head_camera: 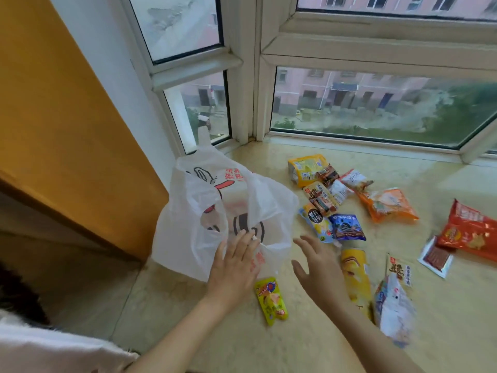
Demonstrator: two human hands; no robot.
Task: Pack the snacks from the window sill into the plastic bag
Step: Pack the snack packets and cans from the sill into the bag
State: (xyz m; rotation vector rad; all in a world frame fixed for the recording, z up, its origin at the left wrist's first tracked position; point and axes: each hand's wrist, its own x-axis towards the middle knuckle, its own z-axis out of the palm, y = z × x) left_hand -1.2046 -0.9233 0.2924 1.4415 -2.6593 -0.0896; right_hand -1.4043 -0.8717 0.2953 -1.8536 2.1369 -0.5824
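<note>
A white translucent plastic bag (204, 211) with red and brown print stands crumpled at the left of the window sill (322, 332). My left hand (234, 267) lies on the bag's near edge with straight fingers. My right hand (318, 270) hovers open just right of the bag, holding nothing. Snack packets are scattered over the sill: a small yellow packet (271, 301) between my wrists, a long yellow packet (355, 275) beside my right hand, a dark blue packet (347, 227), an orange packet (387, 204), a red packet (470, 235) at the far right.
More packets lie near the window: a yellow-green one (306, 169), a white one (353, 179), a white-and-blue bag (394, 310), a flat red-and-white sachet (437, 257). White window frames bound the sill at the back. An orange wall panel (67, 130) rises at the left.
</note>
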